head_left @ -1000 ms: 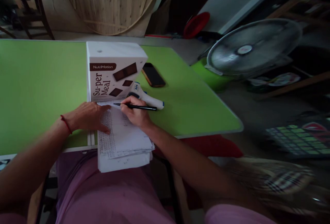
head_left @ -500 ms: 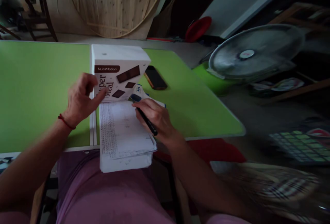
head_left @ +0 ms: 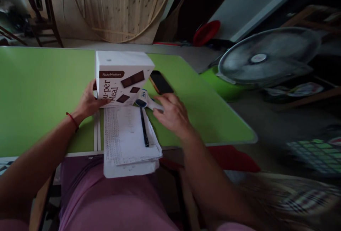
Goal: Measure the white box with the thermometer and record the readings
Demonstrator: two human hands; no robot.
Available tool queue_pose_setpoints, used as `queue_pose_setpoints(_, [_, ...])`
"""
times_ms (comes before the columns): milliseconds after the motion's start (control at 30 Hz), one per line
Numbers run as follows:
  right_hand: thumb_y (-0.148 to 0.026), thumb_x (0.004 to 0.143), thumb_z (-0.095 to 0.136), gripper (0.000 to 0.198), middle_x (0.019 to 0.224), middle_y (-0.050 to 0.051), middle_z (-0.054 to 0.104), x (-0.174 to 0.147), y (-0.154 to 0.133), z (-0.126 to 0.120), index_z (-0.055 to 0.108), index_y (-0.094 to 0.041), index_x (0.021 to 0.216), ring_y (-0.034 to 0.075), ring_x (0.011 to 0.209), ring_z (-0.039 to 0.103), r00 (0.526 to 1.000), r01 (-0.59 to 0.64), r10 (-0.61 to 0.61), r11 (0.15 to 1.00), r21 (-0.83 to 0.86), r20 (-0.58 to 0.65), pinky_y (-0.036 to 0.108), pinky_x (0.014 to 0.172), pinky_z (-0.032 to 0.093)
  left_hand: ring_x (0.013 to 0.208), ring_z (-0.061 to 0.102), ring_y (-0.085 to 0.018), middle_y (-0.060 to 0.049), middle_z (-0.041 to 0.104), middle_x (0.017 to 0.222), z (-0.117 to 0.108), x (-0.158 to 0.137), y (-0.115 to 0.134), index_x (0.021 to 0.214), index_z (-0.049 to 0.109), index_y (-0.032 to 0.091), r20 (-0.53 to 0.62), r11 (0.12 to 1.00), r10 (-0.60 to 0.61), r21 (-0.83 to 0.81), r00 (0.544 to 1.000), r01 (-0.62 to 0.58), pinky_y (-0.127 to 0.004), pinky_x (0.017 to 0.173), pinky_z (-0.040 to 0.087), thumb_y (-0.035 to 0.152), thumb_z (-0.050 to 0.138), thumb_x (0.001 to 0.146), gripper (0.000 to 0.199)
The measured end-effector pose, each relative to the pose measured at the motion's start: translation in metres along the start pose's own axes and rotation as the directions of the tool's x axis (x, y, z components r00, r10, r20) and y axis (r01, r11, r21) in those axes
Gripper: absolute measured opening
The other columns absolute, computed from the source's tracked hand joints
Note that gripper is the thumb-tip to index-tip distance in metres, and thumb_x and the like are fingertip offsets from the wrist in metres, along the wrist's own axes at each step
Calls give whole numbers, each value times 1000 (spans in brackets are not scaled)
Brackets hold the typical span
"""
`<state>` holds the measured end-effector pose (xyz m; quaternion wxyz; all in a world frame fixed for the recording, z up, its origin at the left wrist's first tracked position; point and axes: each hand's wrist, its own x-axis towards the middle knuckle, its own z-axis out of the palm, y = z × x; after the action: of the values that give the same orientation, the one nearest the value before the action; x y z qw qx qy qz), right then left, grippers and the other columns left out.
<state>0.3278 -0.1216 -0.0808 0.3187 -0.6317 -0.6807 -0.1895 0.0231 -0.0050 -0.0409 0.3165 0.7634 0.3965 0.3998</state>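
Note:
My left hand [head_left: 89, 99] grips the lower left edge of a white NutriMotion box [head_left: 112, 85], thumb on its front and fingers at its left side. The box stands upright on the green table. My right hand [head_left: 173, 112] is at the handle of a white and blue infrared thermometer [head_left: 142, 98], thumb and fingers apart around the handle's end. Whether they press on it is hard to tell. A black pen [head_left: 144, 128] lies on a stack of written paper sheets [head_left: 122, 135], which reaches over the table's front edge.
A dark smartphone [head_left: 160, 82] lies behind the thermometer on the green table [head_left: 207, 106]. Off the table's right side stands a large fan [head_left: 269, 55]. A red stool [head_left: 231, 158] is below the right front edge.
The pen has left my right hand and lies on the papers. That hand has moved right to the thermometer handle. My left hand has come down onto the box's edge.

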Motion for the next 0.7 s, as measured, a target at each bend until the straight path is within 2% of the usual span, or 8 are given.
queue_pose_setpoints(100, [-23,72,75,48,113,18,75,16,22,10,74,-17,120,35,100,71,979,-106,108,994,-25,175,47,85,59,123,64,-36,-19,65,136,0,-2,4,136,54,15,-39,998,-21,-54,999,19,-50,95,62,34,93,70,79])
queue_pose_setpoints(233, [-28,72,77,33,97,12,78,27,28,20,75,-20,104,30,85,72,922,-216,171,972,94,347,39,73,57,121,67,-35,-19,69,133,-6,-7,12,130,58,15,-64,990,-23,-142,998,14,-47,92,63,47,93,71,76])
queue_pose_setpoints(300, [-26,69,78,26,88,10,77,29,23,20,74,-20,94,29,78,71,903,-329,262,932,155,340,38,68,54,117,69,-33,-17,72,130,-9,-9,17,124,62,16,-49,975,-32,-220,998,21,-47,93,63,51,92,73,70])
queue_pose_setpoints(367, [-28,67,78,26,87,10,76,30,15,13,72,-21,91,29,78,70,893,-438,386,863,250,233,39,67,53,110,73,-30,-16,75,125,-11,-10,21,115,66,16,-2,944,-34,-329,999,32,-46,91,63,54,90,74,61])
queue_pose_setpoints(433, [-37,68,77,29,91,10,75,32,2,-1,70,-22,92,27,80,68,865,-474,498,766,434,65,40,69,52,103,76,-28,-15,78,119,-9,-11,25,106,69,15,79,903,-11,-427,997,43,-43,88,64,56,87,76,54])
queue_pose_setpoints(500, [-47,72,71,29,88,7,71,33,-17,-21,65,-25,90,23,75,64,821,-406,570,614,676,-25,37,66,51,98,77,-26,-13,79,112,-7,-13,27,101,71,15,144,874,14,-482,989,58,-40,84,64,58,84,78,50])
queue_pose_setpoints(600, [-51,72,66,34,76,2,60,31,-53,-50,65,-24,92,16,62,53,834,-321,535,274,907,134,33,58,46,93,77,-26,-13,80,107,-3,-15,29,99,73,16,170,876,-1,-475,985,83,-39,80,64,56,82,80,45])
queue_pose_setpoints(700, [-49,65,70,38,70,0,55,22,-89,-65,66,-24,93,15,59,50,850,-389,416,81,918,323,32,53,44,98,77,-28,-14,80,111,-3,-16,30,101,74,15,205,899,-6,-428,979,95,-40,81,64,53,83,79,44])
